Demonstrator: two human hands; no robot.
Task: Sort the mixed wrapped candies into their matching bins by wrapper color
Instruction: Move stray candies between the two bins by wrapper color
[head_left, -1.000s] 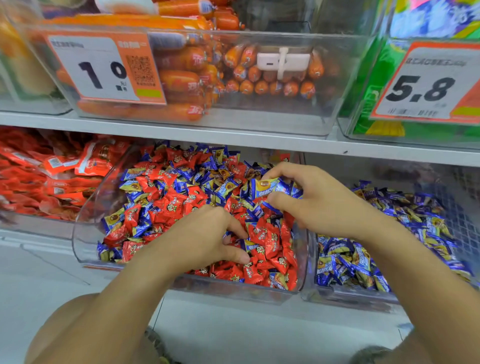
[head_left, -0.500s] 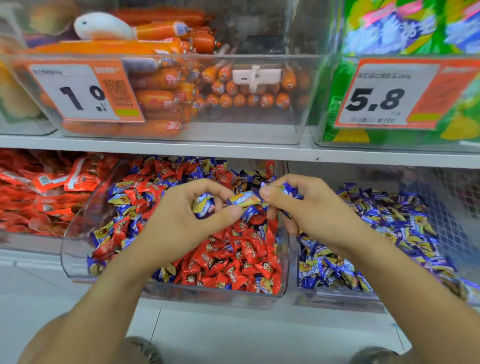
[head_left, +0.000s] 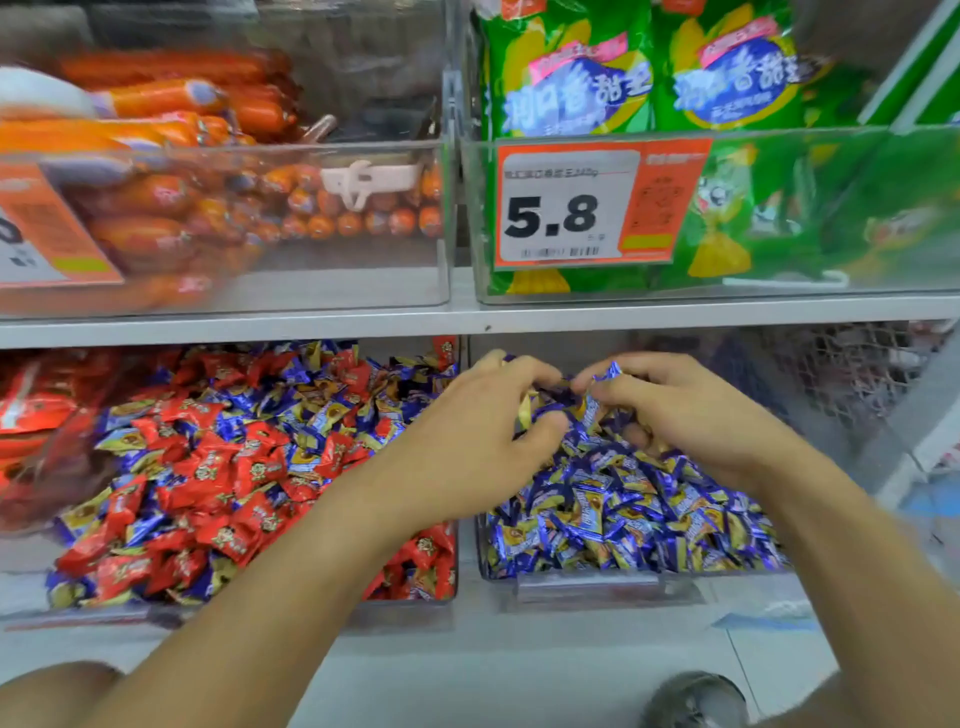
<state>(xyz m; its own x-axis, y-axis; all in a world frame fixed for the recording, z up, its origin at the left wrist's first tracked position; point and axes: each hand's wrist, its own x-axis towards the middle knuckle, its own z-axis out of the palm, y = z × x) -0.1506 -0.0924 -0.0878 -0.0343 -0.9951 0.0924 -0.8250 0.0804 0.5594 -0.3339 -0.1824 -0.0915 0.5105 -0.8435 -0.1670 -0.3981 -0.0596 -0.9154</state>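
Your shelf (head_left: 467, 317) runs across above both hands, carrying a clear bin of orange sausages (head_left: 208, 208) up to the left and green snack bags (head_left: 727, 104) behind a 5.8 price tag (head_left: 566, 208) straight above. Below it, the mixed candy bin (head_left: 260, 608), red and blue wrappers jumbled together, sits to the left of your left hand (head_left: 467, 452). The blue candy bin (head_left: 597, 584) lies directly beneath both hands. Your left grip is narrow, fingers curled and pinching blue-wrapped candies (head_left: 550, 402) over the back of that bin's pile. Your right hand (head_left: 685, 415) meets it just beside, its grip also narrow, fingertips holding a blue wrapper (head_left: 610, 371). The two grips nearly touch. How many pieces each holds, you cannot tell from here.
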